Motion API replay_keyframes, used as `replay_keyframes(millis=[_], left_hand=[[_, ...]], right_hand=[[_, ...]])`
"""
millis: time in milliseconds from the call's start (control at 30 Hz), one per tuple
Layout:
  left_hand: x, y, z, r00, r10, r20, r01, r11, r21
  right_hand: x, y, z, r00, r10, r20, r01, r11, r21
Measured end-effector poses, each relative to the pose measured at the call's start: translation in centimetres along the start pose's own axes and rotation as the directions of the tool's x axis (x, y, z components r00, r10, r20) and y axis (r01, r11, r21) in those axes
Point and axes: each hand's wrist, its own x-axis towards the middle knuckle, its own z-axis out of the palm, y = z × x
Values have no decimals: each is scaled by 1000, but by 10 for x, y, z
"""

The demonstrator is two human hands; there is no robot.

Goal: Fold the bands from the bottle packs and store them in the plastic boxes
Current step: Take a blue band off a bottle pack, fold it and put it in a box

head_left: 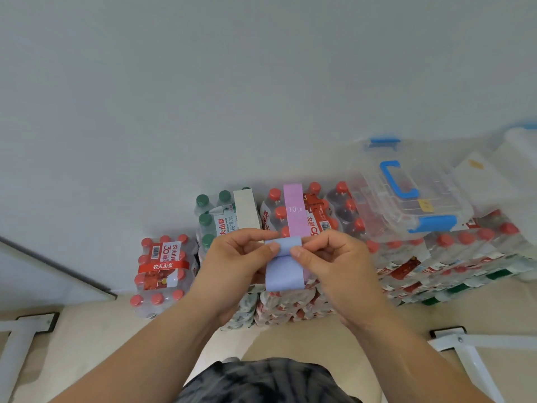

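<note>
A light blue band (283, 269) hangs folded over between my hands, in front of the stacked bottle packs. My left hand (238, 263) pinches its upper left edge, and my right hand (328, 260) pinches the upper right edge. A pink band marked 10 LB (294, 212) lies across the red-capped bottle pack (319, 213) behind them. A whitish band (245, 210) lies across the green-capped pack (212, 216). A clear plastic box with a blue handle and latches (406, 193) sits shut on the packs at the right.
A single red-capped pack (162, 271) stands on the floor at the left. More packs are stacked low at the right (465, 263). A grey wall rises behind everything. White metal legs (470, 347) stand on the tiled floor at both lower corners.
</note>
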Motion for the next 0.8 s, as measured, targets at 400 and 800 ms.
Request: replay_keyframes(millis=[400,800], left_hand=[[34,0,-65,981,-42,191,57,996,-70],[52,-13,-72,946,-59,318,71,997,-27]], right_hand=[[-10,-11,68,982,27,-189,-33,999,-27],[-23,-1,83,936,89,-340,-101,995,-18]])
